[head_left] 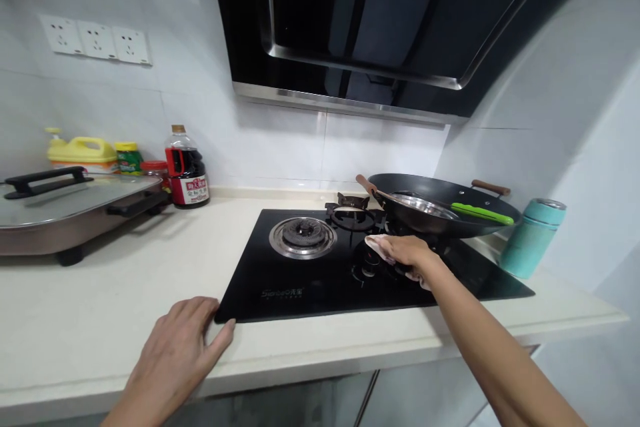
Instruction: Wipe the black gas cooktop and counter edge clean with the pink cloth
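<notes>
A light-coloured cloth (pixel 379 246) is bunched under my right hand (pixel 414 252), whose fingers close on it against the black glass top of the gas stove (pixel 310 287). The cloth lies just behind the control knob (pixel 370 263). My left hand (pixel 176 345) rests on the counter at the stove's front left corner, thumb and fingers apart around that corner, holding nothing. To the left the burner (pixel 303 236) shows bare, without a grate over it. A black pan support (pixel 353 217) stands at the back, beside the wok.
The wok (pixel 435 223) sits on the right burner, with a green-handled utensil (pixel 483 213) in it. A teal tumbler (pixel 533 240) is to its right. An electric pan (pixel 85 213) and a soy sauce bottle (pixel 187 167) stand left. The range hood (pixel 350 90) hangs above.
</notes>
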`<state>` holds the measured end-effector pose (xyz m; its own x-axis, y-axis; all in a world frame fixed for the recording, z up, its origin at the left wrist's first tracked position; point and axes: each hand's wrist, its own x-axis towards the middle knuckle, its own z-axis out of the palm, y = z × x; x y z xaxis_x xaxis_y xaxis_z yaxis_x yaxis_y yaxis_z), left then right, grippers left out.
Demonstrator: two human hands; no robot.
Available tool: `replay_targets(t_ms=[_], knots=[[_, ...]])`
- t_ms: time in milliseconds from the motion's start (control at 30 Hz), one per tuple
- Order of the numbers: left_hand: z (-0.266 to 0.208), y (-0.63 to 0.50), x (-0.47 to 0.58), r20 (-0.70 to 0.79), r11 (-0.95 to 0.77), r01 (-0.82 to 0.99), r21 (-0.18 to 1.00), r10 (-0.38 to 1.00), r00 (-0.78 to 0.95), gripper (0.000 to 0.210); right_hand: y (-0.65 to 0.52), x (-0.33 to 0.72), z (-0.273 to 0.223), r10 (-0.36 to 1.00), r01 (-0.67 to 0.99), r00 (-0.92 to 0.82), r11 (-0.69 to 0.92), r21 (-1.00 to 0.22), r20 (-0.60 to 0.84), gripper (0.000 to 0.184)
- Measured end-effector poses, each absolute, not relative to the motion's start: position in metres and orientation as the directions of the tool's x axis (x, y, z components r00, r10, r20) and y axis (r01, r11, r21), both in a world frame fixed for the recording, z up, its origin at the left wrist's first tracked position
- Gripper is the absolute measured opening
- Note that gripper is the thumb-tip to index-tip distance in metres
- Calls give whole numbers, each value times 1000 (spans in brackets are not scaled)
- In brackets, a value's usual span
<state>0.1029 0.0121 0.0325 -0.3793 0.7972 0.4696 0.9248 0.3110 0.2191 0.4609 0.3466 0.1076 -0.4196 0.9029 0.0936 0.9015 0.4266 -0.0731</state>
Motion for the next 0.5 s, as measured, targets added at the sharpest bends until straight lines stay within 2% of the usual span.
replay_targets(t_ms=[100, 200, 367, 500], knots=[[36, 11, 106, 438, 314, 922, 226, 813, -384, 47, 348, 434, 112, 908, 907, -418, 419, -42, 11, 63], [36, 11, 107, 437, 320, 920, 225, 811, -389, 47, 344, 417, 115, 900, 900, -435, 435, -41, -10, 64], [35, 11, 106, 484, 300, 931, 206, 796, -363, 42, 328, 378, 117, 812, 808, -583, 583, -88, 22, 41], [33, 10, 105, 517, 268, 944, 192, 790, -329, 37, 293, 331, 111, 721, 718, -685, 692, -73, 100, 45]])
